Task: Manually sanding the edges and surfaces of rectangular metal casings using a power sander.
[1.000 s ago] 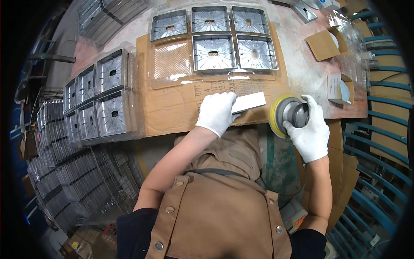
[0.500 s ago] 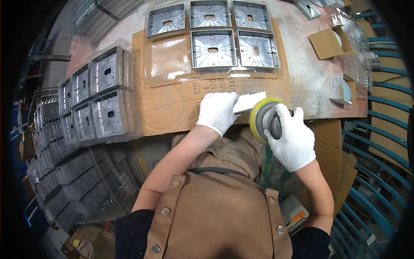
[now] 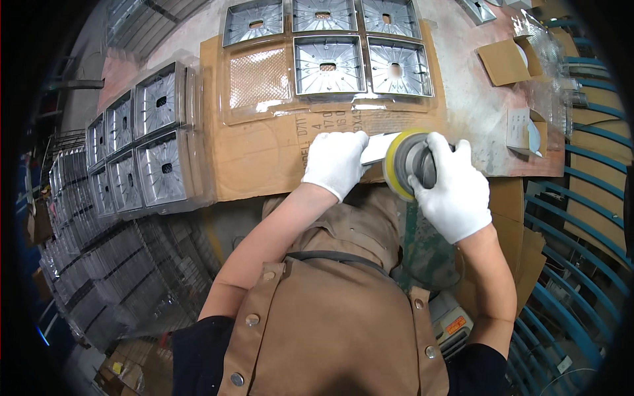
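My white-gloved left hand (image 3: 335,165) is closed round one end of a pale, flat-sided metal part (image 3: 376,148), held up over the near edge of the table. Its far end is hidden behind the sander. In my right hand (image 3: 456,191), also gloved in white, is a round power sander (image 3: 417,166) with a yellow-rimmed pad, turned on its side. The pad's face is turned left toward the part and overlaps it; exact contact is hard to see. Beyond my hands, square silver metal castings (image 3: 328,64) sit in a see-through plastic tray (image 3: 259,78).
A flattened cardboard sheet (image 3: 254,155) lies under the tray. More castings (image 3: 162,168) stand in trays at the left, beside stacked plastic trays (image 3: 145,284). Small open boxes (image 3: 505,63) lie at the right, near blue curved bars (image 3: 601,155). A brown apron (image 3: 343,323) covers my lap.
The sander and my right hand have shifted slightly up and to the right, and the pad now covers more of the metal part. My left hand keeps its grip, a little higher.
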A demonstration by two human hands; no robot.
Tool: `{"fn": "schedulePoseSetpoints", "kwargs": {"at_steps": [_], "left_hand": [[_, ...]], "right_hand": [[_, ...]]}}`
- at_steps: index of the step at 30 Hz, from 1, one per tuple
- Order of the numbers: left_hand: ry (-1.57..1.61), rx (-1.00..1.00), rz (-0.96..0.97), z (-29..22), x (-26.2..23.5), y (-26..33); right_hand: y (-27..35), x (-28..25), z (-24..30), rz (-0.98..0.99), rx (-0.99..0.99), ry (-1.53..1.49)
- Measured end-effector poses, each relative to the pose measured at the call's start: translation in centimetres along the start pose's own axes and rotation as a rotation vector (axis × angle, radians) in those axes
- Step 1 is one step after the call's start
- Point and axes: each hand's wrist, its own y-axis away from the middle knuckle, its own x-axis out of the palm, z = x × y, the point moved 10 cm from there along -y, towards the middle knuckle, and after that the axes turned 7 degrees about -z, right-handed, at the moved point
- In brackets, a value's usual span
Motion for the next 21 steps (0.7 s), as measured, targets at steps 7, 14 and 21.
{"fn": "schedulePoseSetpoints", "kwargs": {"at_steps": [7,14,21], "left_hand": [[0.008,0.004,0.01,0.0,0.2,0.3],[0.008,-0.024,0.022,0.1,-0.2,0.0],[0.027,-0.005,-0.009,0.1,-0.2,0.0]], "right_hand": [[0.6,0.1,0.0,0.048,0.003,0.0],[0.4,-0.1,-0.2,0.066,0.008,-0.003],[-0.6,-0.6,-0.5,0.016,0.05,0.013]]}}
